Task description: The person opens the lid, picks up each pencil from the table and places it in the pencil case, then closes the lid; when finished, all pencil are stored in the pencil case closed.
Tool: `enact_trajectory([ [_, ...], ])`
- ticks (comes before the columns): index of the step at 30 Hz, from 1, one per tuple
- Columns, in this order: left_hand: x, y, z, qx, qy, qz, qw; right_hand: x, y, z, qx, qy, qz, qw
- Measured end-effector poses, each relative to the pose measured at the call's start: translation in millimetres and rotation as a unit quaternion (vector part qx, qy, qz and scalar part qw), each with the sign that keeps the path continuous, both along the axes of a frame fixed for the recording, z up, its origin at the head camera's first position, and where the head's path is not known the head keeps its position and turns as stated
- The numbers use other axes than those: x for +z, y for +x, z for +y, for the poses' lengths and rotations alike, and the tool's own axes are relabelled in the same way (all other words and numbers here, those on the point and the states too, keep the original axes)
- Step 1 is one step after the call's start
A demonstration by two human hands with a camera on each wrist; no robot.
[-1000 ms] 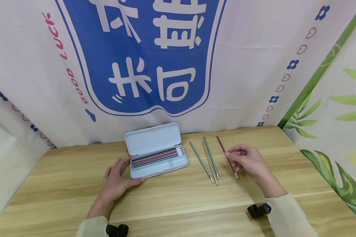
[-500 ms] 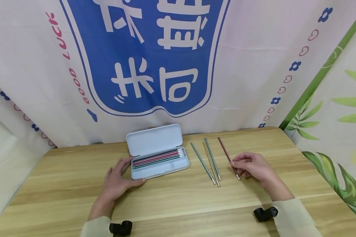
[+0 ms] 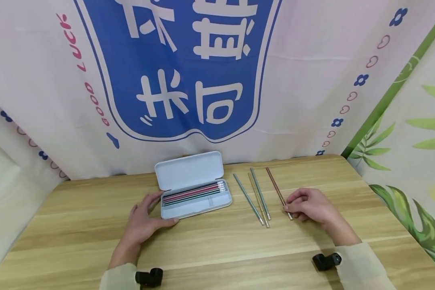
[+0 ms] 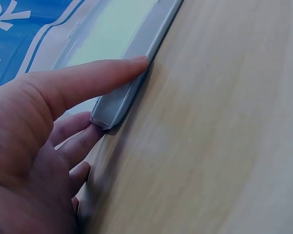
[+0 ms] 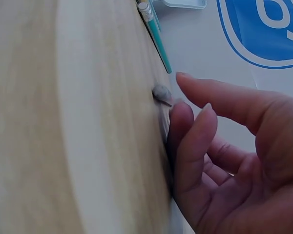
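Observation:
A light-blue pencil case (image 3: 199,210) lies with its lid raised on the wooden table, several dark, red and green pencils (image 3: 193,194) inside. My left hand (image 3: 142,223) holds its left end: the thumb lies along the front edge, the fingertips touch the end wall. By the eraser end of a dark red pencil (image 3: 274,183) on the table is my right hand (image 3: 311,206). In the right wrist view its thumb stands apart from the bent fingers, and the grey eraser end (image 5: 161,92) shows beside the fingertips. Whether a fingertip touches the pencil is unclear.
Between the case and the red pencil lie two teal pencils (image 3: 247,197) and a yellow pencil (image 3: 257,197), eraser ends toward me. A printed cloth (image 3: 293,100) hangs behind the table. The table's right edge (image 3: 377,201) runs beyond my right hand.
My right hand has slid down the red pencil toward its eraser end, and its grip has loosened. The left hand keeps its place on the case. The whole view shifted slightly.

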State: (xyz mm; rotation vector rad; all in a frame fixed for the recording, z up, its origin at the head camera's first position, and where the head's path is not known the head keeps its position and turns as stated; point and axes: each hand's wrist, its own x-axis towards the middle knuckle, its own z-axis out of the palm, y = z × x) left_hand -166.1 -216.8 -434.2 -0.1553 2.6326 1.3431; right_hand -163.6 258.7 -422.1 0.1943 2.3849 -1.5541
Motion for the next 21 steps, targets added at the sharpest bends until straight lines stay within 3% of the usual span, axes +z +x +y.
enact_trajectory([
  [21,0.2,-2.6,2.3,-0.01,-0.006,0.009,0.9999,1.3,0.3,0.5,0.016,0.085,0.003,0.9963],
])
